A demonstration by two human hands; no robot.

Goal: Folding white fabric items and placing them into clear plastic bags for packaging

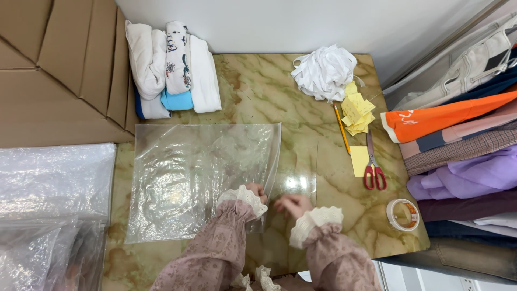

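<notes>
From the head camera, a clear plastic bag (199, 178) is lying flat on a marble table (258, 91), stretching left of both hands. The left hand (257, 192) is pinching the bag's right edge, fingers curled. The right hand (292, 205) is resting loosely curled beside it, holding nothing.

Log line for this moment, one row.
left hand: on edge of clear plastic bag | right hand: beside it on marble-pattern table | red-handled scissors: untouched
</notes>
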